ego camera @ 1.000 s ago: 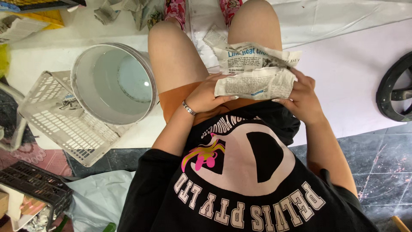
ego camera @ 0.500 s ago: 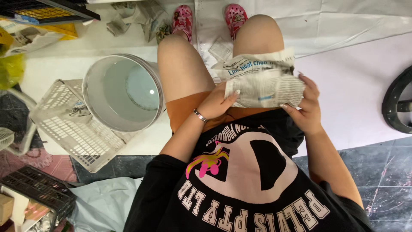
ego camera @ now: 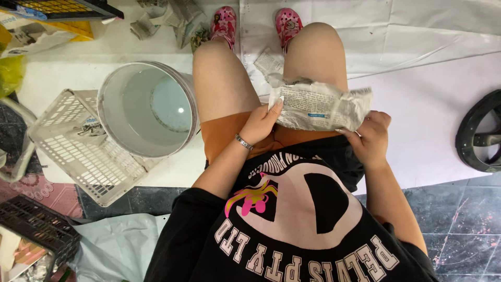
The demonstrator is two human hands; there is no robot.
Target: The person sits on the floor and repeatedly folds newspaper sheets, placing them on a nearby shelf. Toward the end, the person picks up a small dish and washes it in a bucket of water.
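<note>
I am seated, looking down at my lap. A crumpled wad of newspaper (ego camera: 319, 107) rests on my right thigh, stretched between both hands. My left hand (ego camera: 261, 124) pinches its left end with the fingertips. My right hand (ego camera: 369, 137) grips its right lower corner. A loose torn bit of paper (ego camera: 269, 61) lies on the floor between my knees. My black printed shirt and orange shorts fill the lower middle of the view.
A white plastic bucket (ego camera: 112, 99) with water stands left of my left leg, beside a tipped white plastic basket (ego camera: 68, 151). Crumpled newspaper scraps (ego camera: 167, 18) lie near my pink shoes (ego camera: 223, 23). A black round frame (ego camera: 477, 138) sits at the right edge; a dark crate (ego camera: 36, 230) lower left.
The view tilted so my shoes came into sight. The newspaper wad was turned and pulled longer between my hands, and both hands shifted lower on it.
</note>
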